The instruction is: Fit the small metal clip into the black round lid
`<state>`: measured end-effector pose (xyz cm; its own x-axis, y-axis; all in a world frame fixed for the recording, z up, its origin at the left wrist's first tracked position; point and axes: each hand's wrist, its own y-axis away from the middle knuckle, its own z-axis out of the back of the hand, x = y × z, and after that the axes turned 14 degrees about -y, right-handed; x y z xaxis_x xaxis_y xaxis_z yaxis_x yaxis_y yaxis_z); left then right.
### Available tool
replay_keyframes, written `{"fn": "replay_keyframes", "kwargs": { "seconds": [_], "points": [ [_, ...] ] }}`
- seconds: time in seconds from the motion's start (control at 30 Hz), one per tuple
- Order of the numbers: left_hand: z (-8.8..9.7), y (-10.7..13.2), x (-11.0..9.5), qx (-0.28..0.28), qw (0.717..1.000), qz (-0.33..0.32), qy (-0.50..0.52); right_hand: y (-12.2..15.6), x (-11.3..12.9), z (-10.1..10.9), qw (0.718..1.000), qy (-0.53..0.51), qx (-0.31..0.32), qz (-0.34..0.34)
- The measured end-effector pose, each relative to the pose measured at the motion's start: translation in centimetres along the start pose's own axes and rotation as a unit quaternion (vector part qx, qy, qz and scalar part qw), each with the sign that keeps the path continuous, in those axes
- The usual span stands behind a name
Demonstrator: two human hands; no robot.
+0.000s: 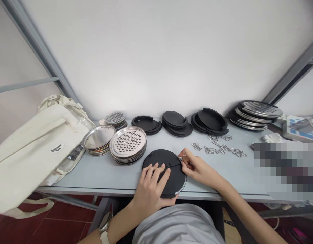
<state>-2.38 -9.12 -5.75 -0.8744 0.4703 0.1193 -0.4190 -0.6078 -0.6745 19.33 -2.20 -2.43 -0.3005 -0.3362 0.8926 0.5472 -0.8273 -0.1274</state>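
At the near edge of a pale table (pixel 95 174), low in the center of the frame, a person in a gray shirt (pixel 181 225) works on a black disc (pixel 160 157). The left hand (pixel 153 183), a watch (pixel 105 227) at its wrist, grasps the disc, fingers spread over the top and thumb at the near rim. The right hand (pixel 193 165) pinches a small metal piece (pixel 180 158) at the disc's right edge, beside a raised strip.

Right of center, bent-wire clips (pixel 226 148) lie scattered on the tabletop. Left of center, a stack of perforated metal discs (pixel 128 142) sits beside a pile of smooth metal plates (pixel 99 137); a smaller grater stack (pixel 115 118) stands behind them. At far left slumps a cream bag (pixel 37 145), its contents mostly hidden.

Farther back, toward the wall (pixel 156 51), a shallow black tray (pixel 146 126) with a gapped rim holds a flat black piece. Next come stacked black rounds (pixel 174 119), then more rimmed black trays (pixel 213 121), the top one tilted. At right, grater plates and black holders (pixel 260 108) rise in a stack near a blue-and-white box (pixel 302 127), its contents unclear.
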Motion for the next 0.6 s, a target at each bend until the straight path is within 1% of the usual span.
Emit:
{"fn": "replay_keyframes", "kwargs": {
  "seconds": [0.6],
  "points": [
    [-0.03,0.09,0.0,0.003,1.0,-0.002,0.002,0.03,0.12,-0.01,1.0,-0.013,0.004,0.0]
  ]
}}
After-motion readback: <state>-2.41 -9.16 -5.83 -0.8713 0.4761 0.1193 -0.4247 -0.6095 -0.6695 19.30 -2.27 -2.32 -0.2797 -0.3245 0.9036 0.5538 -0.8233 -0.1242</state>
